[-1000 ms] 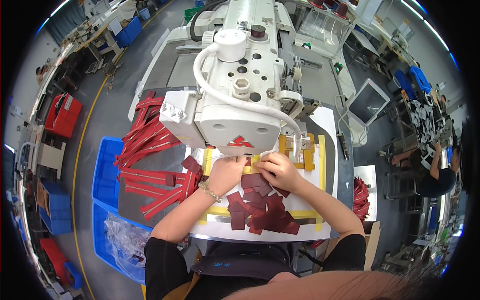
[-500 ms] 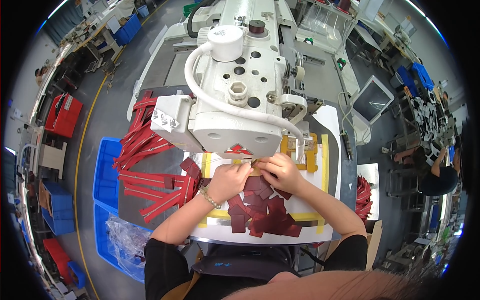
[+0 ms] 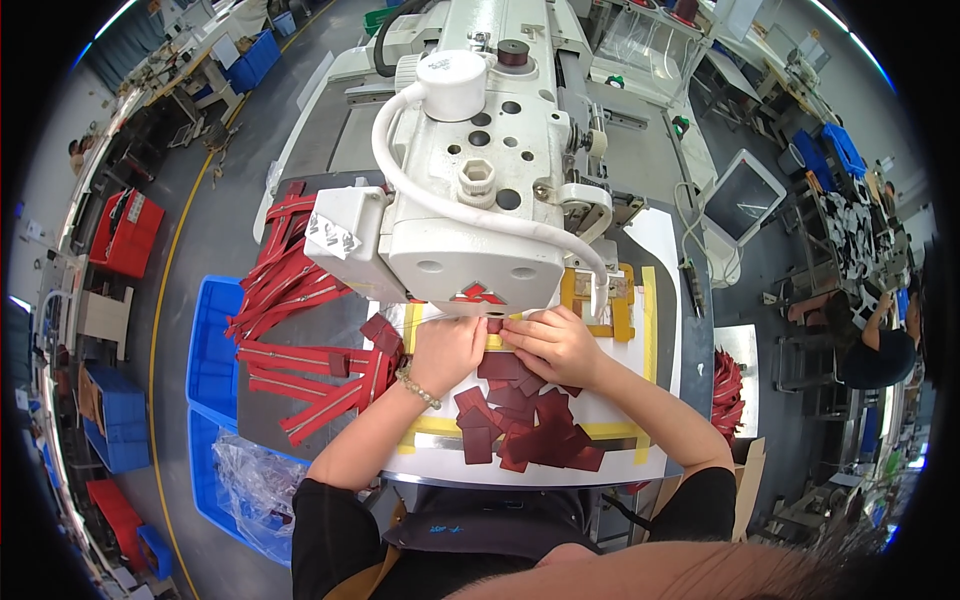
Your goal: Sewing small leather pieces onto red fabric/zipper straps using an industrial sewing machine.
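Under the head of a large white sewing machine [image 3: 475, 265], both my hands meet at a small dark red fabric patch [image 3: 495, 326]. My left hand [image 3: 447, 352], with a beaded bracelet at its wrist, is closed, its thumb and fingertips at the patch's left edge. From the other side, the bent fingers of my right hand [image 3: 556, 346] close on the patch's right edge. A yellow strip shows just below it. Closer to me lies a loose pile of dark red patches [image 3: 530, 420]. Left of my left hand, red zipper strips [image 3: 310, 375] are spread on the table.
Yellow tape [image 3: 648, 350] borders the white work surface, and a yellow frame [image 3: 624, 305] sits right of the machine head. Blue bins [image 3: 212, 340] stand at the left. A screen [image 3: 742, 198] and a bundle of red strips [image 3: 727, 395] are at the right.
My hands have drawn slightly apart, and the small patch between them now shows. My right fingers have straightened a little; the left hand has shifted slightly left.
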### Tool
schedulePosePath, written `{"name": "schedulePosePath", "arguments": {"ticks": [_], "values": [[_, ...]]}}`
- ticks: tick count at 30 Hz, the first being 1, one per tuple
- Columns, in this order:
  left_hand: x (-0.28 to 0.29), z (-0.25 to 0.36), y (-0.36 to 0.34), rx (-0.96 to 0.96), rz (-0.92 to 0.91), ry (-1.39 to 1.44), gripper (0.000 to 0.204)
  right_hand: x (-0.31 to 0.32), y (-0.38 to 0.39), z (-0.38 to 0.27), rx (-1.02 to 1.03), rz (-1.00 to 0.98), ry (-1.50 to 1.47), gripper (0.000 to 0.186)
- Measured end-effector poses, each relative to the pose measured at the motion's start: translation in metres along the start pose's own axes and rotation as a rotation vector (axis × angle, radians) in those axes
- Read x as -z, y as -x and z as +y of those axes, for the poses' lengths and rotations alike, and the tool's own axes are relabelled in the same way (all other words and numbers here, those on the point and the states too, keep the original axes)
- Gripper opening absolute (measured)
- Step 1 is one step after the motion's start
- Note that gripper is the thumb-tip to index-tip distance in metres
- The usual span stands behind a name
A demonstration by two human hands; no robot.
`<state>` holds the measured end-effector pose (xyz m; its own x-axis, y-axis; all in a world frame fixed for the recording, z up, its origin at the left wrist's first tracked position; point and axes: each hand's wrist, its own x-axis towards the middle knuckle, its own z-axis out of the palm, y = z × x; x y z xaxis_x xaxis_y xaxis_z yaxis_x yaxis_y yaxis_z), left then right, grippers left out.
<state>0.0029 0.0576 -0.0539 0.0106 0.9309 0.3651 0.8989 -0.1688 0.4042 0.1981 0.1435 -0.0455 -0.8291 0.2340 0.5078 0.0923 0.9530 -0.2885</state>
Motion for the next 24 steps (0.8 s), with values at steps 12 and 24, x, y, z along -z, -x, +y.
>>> {"name": "schedulePosePath", "arguments": {"ticks": [12, 24], "values": [[0.002, 0.003, -0.002, 0.075, -0.054, 0.023, 0.029, 0.000, -0.005, 0.002, -0.031, -0.086, 0.085, 0.036], [0.001, 0.003, -0.002, 0.001, -0.057, 0.011, 0.025, 0.001, -0.012, 0.013, 0.077, -0.115, 0.045, 0.030]]}}
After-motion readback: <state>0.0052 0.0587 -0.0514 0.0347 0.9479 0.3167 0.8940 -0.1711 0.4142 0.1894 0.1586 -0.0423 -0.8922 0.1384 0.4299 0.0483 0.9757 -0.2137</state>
